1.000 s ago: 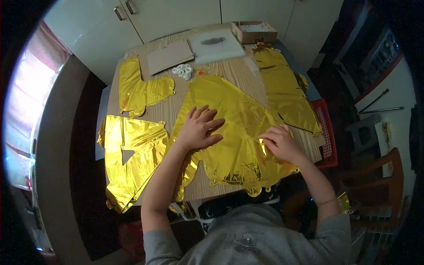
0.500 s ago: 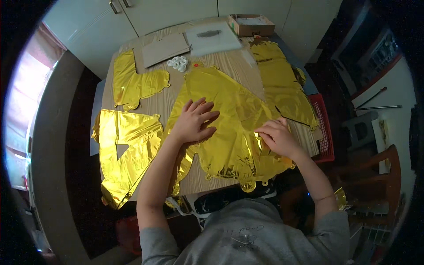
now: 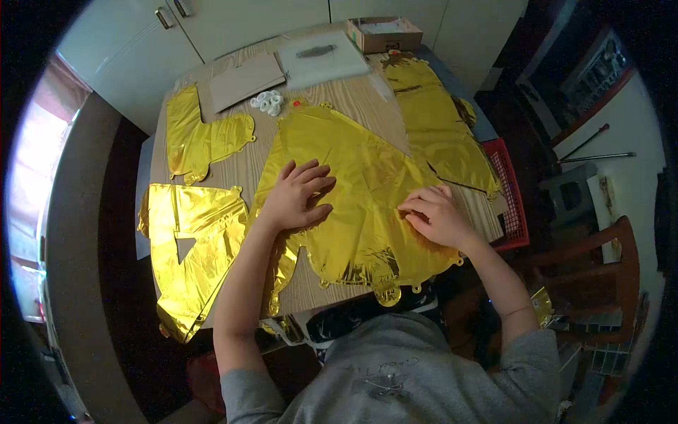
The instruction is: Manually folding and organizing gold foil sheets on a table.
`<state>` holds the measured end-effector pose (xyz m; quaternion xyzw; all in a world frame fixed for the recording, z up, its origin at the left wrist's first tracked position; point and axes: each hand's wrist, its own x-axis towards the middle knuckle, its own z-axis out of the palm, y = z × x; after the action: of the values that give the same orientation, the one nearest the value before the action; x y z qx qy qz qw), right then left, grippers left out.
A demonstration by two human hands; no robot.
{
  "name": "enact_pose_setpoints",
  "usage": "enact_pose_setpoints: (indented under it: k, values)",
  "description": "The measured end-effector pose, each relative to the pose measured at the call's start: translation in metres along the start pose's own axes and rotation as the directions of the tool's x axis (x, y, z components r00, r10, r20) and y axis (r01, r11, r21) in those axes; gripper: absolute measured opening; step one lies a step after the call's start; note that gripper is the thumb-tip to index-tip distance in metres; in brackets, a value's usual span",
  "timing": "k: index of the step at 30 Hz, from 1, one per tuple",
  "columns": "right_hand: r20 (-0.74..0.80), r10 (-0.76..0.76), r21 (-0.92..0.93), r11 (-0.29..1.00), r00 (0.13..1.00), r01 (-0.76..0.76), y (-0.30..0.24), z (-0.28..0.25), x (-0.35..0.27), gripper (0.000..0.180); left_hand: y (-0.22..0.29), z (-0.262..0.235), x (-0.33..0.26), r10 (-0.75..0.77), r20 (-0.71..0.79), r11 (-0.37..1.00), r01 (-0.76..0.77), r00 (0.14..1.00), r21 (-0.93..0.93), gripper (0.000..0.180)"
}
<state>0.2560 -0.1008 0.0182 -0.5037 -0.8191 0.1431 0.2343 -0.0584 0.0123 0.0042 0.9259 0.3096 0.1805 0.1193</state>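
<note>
A person is leaning over a wooden table (image 3: 353, 106), working on a large, flat, uninflated gold foil balloon (image 3: 353, 184) that is lying across the table's middle and hanging slightly over the near edge. The left hand (image 3: 295, 196) is pressing down on the foil, palm flat, fingers spread, gripping nothing. The right hand (image 3: 432, 215) is curling its fingertips onto the foil near the balloon's right edge, seemingly pinching a fold, though the grip is not showing clearly. 3 more gold foil balloons are lying around it: 2 at left (image 3: 198, 138) (image 3: 187, 247), 1 at right (image 3: 438, 134). The slick foil is likely to slide under the palm, and hard pinching risks creasing or tearing a seam.
</note>
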Motion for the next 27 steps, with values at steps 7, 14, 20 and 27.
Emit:
enact_pose_setpoints:
  k: [7,14,20,27]
  values:
    - [0.019,-0.077,0.009,0.997,0.997,0.077,-0.008,0.001,0.018,0.017,-0.002,0.002,-0.001,0.014,-0.013,1.0,-0.014,1.0,-0.004,0.05]
    - [0.032,-0.28,0.01,0.96,0.959,0.28,-0.021,0.029,0.06,0.024,0.0,-0.001,-0.001,0.009,0.005,1.0,-0.009,1.0,0.003,0.052]
    - [0.082,-0.284,-0.05,0.956,0.955,0.289,-0.012,0.048,0.062,0.03,0.001,-0.001,0.0,0.022,-0.018,1.0,-0.022,1.0,0.01,0.05]
    - [0.089,-0.269,-0.06,0.959,0.959,0.275,-0.008,0.052,0.061,0.032,0.001,-0.001,0.0,0.012,-0.017,1.0,-0.012,1.0,0.004,0.048]
